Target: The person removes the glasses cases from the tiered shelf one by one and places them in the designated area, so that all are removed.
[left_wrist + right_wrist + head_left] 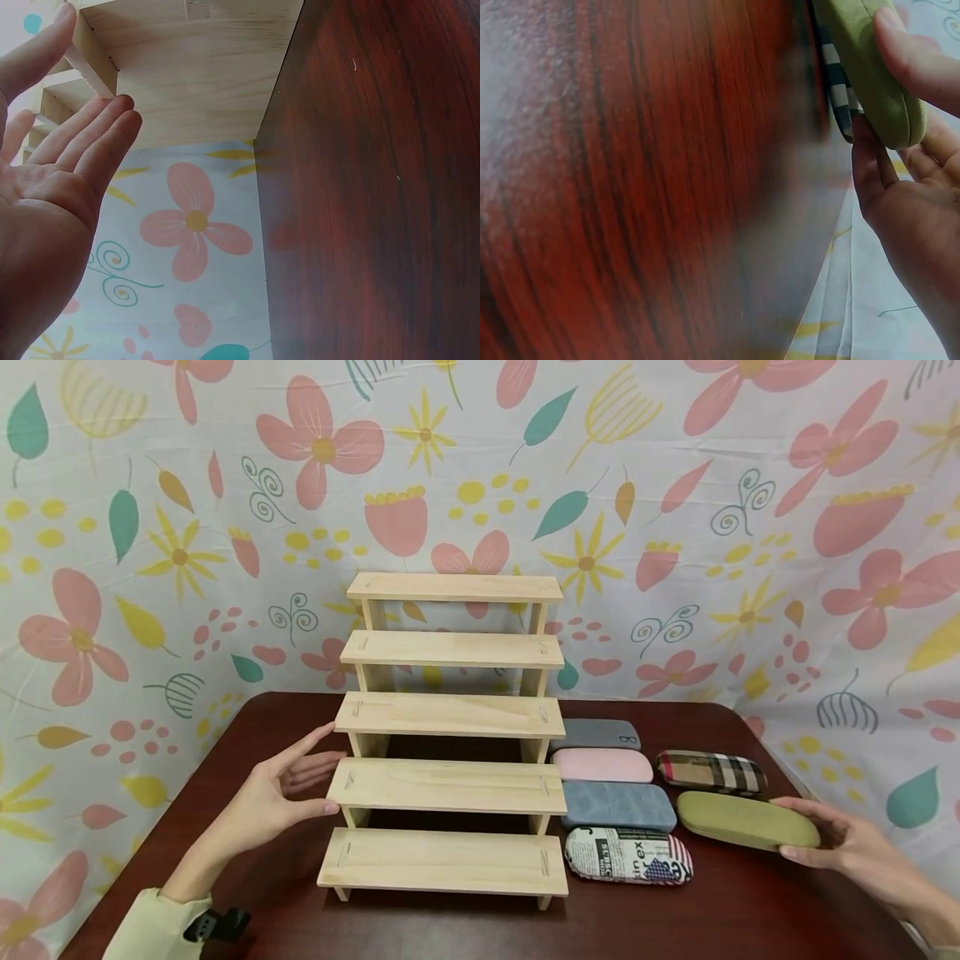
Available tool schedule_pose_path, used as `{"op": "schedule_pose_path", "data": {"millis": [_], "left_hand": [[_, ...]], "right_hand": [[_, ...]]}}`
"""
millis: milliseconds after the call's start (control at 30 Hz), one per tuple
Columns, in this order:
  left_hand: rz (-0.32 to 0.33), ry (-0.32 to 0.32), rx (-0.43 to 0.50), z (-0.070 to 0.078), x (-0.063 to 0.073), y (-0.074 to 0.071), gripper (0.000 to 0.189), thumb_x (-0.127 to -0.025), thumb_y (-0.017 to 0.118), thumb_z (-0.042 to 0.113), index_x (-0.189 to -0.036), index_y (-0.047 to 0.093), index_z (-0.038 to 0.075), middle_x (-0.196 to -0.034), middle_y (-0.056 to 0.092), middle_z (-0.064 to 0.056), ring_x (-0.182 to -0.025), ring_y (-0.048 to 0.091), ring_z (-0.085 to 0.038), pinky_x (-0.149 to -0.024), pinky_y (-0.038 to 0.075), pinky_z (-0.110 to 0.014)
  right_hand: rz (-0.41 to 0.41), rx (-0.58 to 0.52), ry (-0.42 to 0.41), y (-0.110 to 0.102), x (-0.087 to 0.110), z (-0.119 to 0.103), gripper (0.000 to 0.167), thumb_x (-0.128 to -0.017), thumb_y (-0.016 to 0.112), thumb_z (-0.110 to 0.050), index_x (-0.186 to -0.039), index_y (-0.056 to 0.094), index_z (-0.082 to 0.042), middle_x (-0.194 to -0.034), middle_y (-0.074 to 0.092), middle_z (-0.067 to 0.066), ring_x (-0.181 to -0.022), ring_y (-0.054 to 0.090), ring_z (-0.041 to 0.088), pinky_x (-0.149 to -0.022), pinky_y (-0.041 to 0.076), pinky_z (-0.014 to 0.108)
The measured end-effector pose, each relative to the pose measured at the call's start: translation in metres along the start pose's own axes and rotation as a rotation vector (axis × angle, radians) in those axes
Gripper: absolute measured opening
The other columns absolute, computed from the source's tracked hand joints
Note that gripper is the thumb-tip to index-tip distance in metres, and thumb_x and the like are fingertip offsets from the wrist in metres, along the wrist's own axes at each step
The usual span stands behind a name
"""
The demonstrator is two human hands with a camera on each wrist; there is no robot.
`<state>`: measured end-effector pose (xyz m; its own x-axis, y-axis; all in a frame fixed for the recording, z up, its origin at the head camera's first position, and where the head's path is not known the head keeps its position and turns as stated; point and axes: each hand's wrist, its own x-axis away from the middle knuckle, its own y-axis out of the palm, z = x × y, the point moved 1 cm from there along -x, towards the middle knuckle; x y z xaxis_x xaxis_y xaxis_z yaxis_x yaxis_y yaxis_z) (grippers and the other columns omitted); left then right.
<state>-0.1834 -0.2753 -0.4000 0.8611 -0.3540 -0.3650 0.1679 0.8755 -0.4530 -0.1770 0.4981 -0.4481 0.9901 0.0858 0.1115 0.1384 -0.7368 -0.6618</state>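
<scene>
A tiered wooden display rack (450,785) stands on the dark red table, its steps rising toward the back. At its left side is my left hand (288,789), fingers extended and thumb apart, fingertips at the edges of the middle steps. The left wrist view shows those fingertips by a wooden edge (94,67). On the right, my right hand (847,843) grips the near end of an olive-green glasses case (746,820) between thumb and fingers. In the right wrist view the green case (874,67) appears tilted, with a plaid glasses case (838,82) behind it.
Right of the rack lie a grey case (600,735), a pink case (603,766), a blue case (618,806) and a newspaper-print case (628,856) in a column. The plaid case (712,772) lies beyond the green one. A floral cloth (465,468) hangs behind the table (420,931).
</scene>
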Motion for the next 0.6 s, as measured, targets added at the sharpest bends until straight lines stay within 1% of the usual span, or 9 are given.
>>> {"op": "schedule_pose_path", "data": {"millis": [133, 267, 367, 433, 533, 600], "left_hand": [[0.001, 0.001, -0.003, 0.0002, -0.0004, -0.0005, 0.101, -0.083, 0.090, 0.002, -0.166, 0.036, 0.022, -0.139, 0.066, -0.017, -0.129, 0.063, -0.017, -0.098, 0.054, -0.026], [-0.001, -0.002, -0.008, 0.0001, -0.0005, -0.0006, 0.102, -0.083, 0.091, 0.003, -0.166, 0.036, 0.023, -0.139, 0.067, -0.014, -0.129, 0.063, -0.018, -0.099, 0.054, -0.026], [-0.002, -0.002, -0.008, 0.0000, -0.0006, -0.0008, 0.102, -0.083, 0.091, 0.003, -0.166, 0.036, 0.023, -0.139, 0.067, -0.016, -0.129, 0.063, -0.019, -0.099, 0.055, -0.027], [-0.001, -0.001, -0.010, -0.0002, -0.0006, -0.0009, 0.101, -0.083, 0.091, 0.003, -0.166, 0.036, 0.023, -0.139, 0.066, -0.016, -0.129, 0.064, -0.019, -0.099, 0.055, -0.028], [0.000, -0.001, -0.013, -0.0003, -0.0003, -0.0008, 0.101, -0.083, 0.091, 0.004, -0.166, 0.036, 0.024, -0.139, 0.066, -0.016, -0.129, 0.064, -0.019, -0.099, 0.055, -0.028], [0.002, -0.003, -0.018, -0.0004, 0.0001, -0.0005, 0.102, -0.083, 0.091, 0.004, -0.166, 0.036, 0.024, -0.139, 0.067, -0.016, -0.129, 0.064, -0.018, -0.099, 0.055, -0.027]], "right_hand": [[-0.013, 0.000, -0.002, 0.0000, -0.0019, 0.0009, 0.069, -0.100, 0.076, -0.018, -0.154, 0.041, 0.005, -0.128, 0.058, -0.005, -0.098, 0.063, 0.003, -0.074, 0.056, 0.028], [-0.016, -0.015, 0.012, -0.0006, -0.0044, 0.0038, 0.066, -0.100, 0.076, -0.019, -0.155, 0.044, 0.000, -0.129, 0.058, 0.000, -0.098, 0.063, 0.003, -0.075, 0.057, 0.029], [-0.009, -0.023, 0.006, -0.0009, -0.0067, 0.0065, 0.064, -0.100, 0.076, -0.018, -0.153, 0.045, -0.001, -0.126, 0.059, -0.004, -0.098, 0.063, 0.003, -0.075, 0.057, 0.028], [-0.001, -0.019, -0.014, -0.0007, -0.0077, 0.0080, 0.063, -0.100, 0.076, -0.016, -0.152, 0.046, 0.002, -0.124, 0.059, -0.011, -0.099, 0.063, 0.002, -0.075, 0.056, 0.026], [-0.002, -0.016, -0.033, -0.0011, -0.0088, 0.0095, 0.064, -0.100, 0.076, -0.014, -0.152, 0.045, 0.006, -0.122, 0.059, -0.017, -0.099, 0.064, 0.002, -0.075, 0.056, 0.026], [-0.012, -0.012, -0.030, -0.0017, -0.0095, 0.0100, 0.066, -0.100, 0.076, -0.015, -0.152, 0.043, 0.006, -0.123, 0.059, -0.016, -0.099, 0.064, 0.003, -0.075, 0.057, 0.027]]}}
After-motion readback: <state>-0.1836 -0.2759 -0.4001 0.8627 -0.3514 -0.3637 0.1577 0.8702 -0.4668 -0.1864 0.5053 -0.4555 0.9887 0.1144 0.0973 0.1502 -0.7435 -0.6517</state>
